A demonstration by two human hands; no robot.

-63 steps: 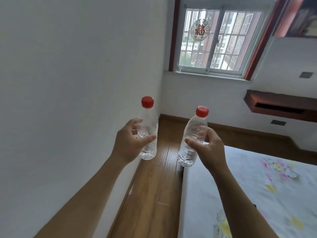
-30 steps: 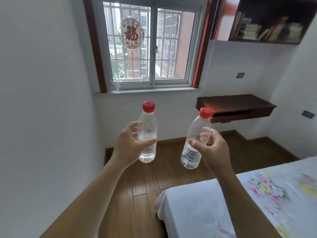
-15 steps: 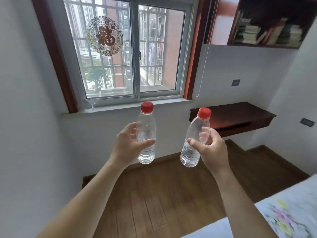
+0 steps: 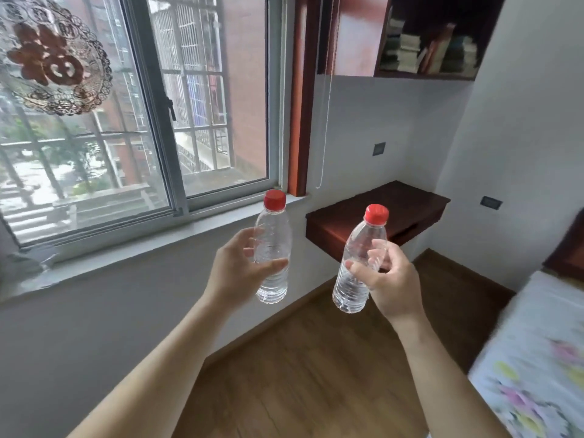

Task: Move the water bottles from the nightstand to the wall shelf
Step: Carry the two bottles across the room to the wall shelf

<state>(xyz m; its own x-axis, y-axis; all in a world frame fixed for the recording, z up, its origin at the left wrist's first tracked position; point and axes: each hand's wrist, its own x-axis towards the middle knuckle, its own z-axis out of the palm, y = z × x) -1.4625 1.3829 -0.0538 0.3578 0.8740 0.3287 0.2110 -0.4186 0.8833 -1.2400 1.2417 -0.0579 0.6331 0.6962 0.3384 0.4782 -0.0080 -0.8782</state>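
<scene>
Hands [image 4: 235, 267] gripping bottles [image 4: 272, 248], shelf [image 4: 376, 213] beyond

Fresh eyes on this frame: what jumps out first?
Two clear water bottles with red caps, held upright in mid-air at centre frame: one in the left hand, one in the right hand, apart from each other. Just behind the right bottle a dark red wall shelf juts from the white wall, its top bare. The big barred window with a red paper cutting fills the upper left, behind the left bottle.
</scene>
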